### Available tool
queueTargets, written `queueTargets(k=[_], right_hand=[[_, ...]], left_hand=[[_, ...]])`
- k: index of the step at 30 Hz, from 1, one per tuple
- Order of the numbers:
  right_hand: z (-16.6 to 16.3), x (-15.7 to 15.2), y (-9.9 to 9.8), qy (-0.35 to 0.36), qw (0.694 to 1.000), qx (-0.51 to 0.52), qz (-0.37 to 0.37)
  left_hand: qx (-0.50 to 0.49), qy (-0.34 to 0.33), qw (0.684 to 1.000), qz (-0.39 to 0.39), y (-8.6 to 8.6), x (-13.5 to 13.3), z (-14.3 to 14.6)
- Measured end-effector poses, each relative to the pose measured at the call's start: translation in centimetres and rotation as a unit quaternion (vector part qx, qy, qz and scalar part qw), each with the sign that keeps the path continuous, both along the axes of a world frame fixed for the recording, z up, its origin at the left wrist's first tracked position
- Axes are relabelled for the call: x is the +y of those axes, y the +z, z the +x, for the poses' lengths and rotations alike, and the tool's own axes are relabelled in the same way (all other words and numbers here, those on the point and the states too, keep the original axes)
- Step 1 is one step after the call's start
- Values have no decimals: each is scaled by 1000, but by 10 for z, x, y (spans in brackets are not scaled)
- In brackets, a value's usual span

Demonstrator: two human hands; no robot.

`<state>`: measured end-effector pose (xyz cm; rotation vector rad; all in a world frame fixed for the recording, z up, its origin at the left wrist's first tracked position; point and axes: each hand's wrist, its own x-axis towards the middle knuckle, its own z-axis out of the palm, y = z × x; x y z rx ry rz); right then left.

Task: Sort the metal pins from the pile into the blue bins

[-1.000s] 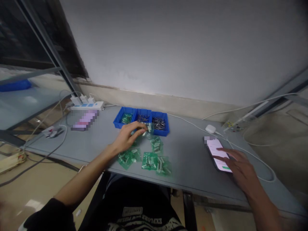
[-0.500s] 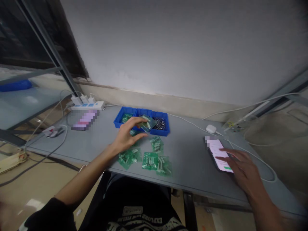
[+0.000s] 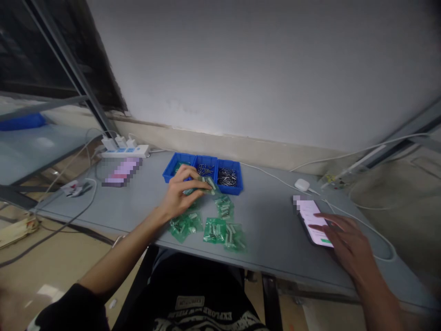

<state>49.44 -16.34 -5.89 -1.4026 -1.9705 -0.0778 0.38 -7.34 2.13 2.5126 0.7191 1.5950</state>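
My left hand (image 3: 179,195) pinches a small green plastic packet (image 3: 210,185) at the front edge of the blue bins. Just below it on the table lie several more green packets (image 3: 215,230) with pale strips and dark metal pins inside. The blue bins (image 3: 237,189) stand in a row of three: green packets are in the left one, loose metal pins or screws (image 3: 227,177) in the other two. On the right, my right hand (image 3: 349,243) hovers over or touches a lit phone (image 3: 312,214), its fingers stretched out across the screen.
A white power strip (image 3: 126,151) with chargers and a second phone (image 3: 122,172) are on the left. White earbud case (image 3: 302,185) and cables lie at the right. The wall (image 3: 241,82) rises behind the grey table (image 3: 272,220).
My left hand has drawn the packet slightly towards me and down, off the bins, with its fingers closing further. The right hand and phone look nearly unchanged.
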Motion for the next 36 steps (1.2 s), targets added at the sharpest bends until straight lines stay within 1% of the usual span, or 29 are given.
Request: queueTargets(k=[3,4,6,8,10,13,16,18,20,25,31,33,36], right_hand=[[0,0,-1,-6,1000,-3,-1],[0,0,-1,-6,1000,-4,1],[0,0,-1,-4,1000,-6,7],[0,0,-1,-2,1000,-11,9],[0,0,0,-1,1000,-14,7],[-1,0,1,-1,1000,-14,8],[-1,-1,1,-8,1000,-15,9],[-2,-1,1,-12,1000,-16,7],[-2,-1,1,-11,1000,-17,7],[-1,-1,1,-2,1000,-25,17],[0,-1,-1,1,1000,-7,13],[0,-1,-2,0,1000,-6,12],[0,-1,-2,-5,1000,-5,8]], left_hand=[[-11,22,1000,15,1,1,0],[-15,20,1000,18,2,1,1],[-17,-3,1000,12,4,0,2],[-13,-36,999,-14,5,-1,3],[-11,-56,997,-54,3,-3,4],[-16,-45,994,-102,-5,-5,5],[-49,-36,991,-123,-15,-4,6],[-69,-37,989,-122,-19,-3,7],[-77,-42,988,-124,-19,-3,7],[-76,-46,988,-130,-11,-5,7],[-3,-40,997,-58,-5,-6,4],[11,-35,997,-61,-5,-6,3],[20,-32,996,-83,-4,-6,4]])
